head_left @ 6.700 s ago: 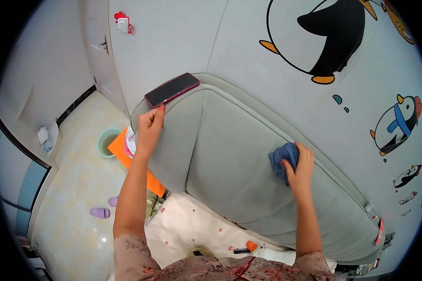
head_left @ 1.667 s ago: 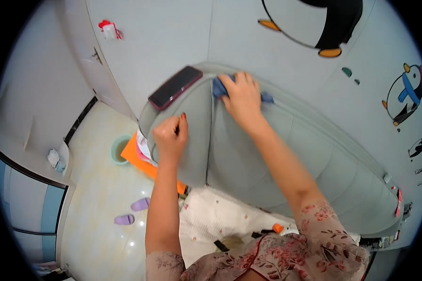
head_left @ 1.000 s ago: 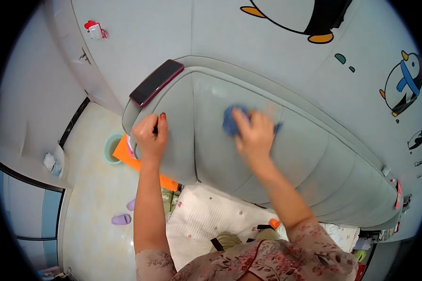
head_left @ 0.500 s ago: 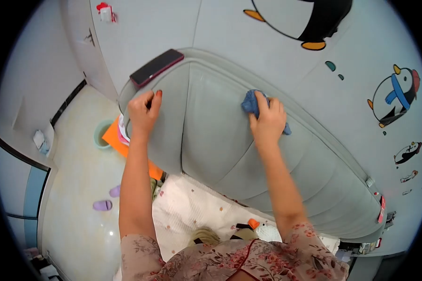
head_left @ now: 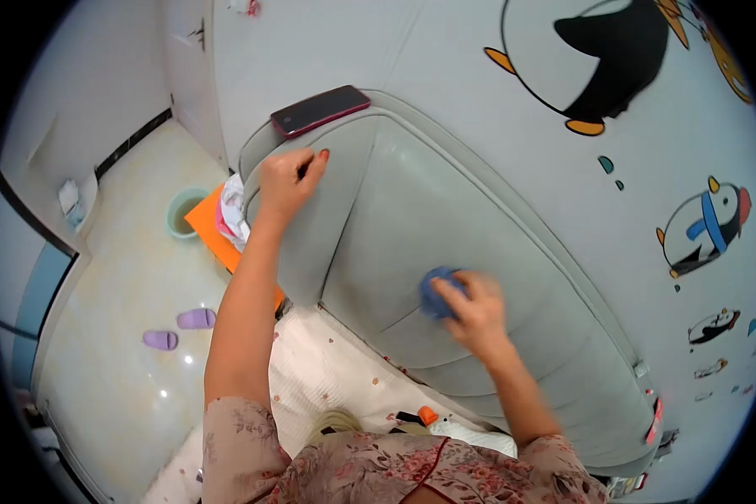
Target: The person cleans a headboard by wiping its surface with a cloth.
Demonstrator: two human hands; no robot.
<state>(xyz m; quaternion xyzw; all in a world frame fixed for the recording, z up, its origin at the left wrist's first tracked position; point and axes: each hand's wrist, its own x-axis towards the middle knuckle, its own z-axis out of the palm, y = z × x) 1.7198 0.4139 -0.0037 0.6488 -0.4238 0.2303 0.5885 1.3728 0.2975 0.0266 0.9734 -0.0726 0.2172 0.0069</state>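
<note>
My right hand (head_left: 479, 311) presses a crumpled blue cloth (head_left: 438, 292) against the padded face of a grey headboard (head_left: 412, 210). Its fingers are bent over the cloth and slightly blurred. My left hand (head_left: 287, 186) is curled into a fist near the headboard's left end, thumb uppermost, and nothing shows in it. Just above that fist, a dark-screened phone with a red edge (head_left: 321, 111) lies on the headboard's top ledge.
Below the headboard is a bed with a pale patterned cover (head_left: 311, 361). To the left, an orange panel (head_left: 214, 235), a light green bucket (head_left: 181, 214) and purple slippers (head_left: 196, 318) are near or on the shiny floor. Penguin decals (head_left: 710, 223) mark the wall.
My right hand has carried the blue cloth down the headboard from near its top edge to its middle. My left hand stays fisted near the left end. The view has shifted.
</note>
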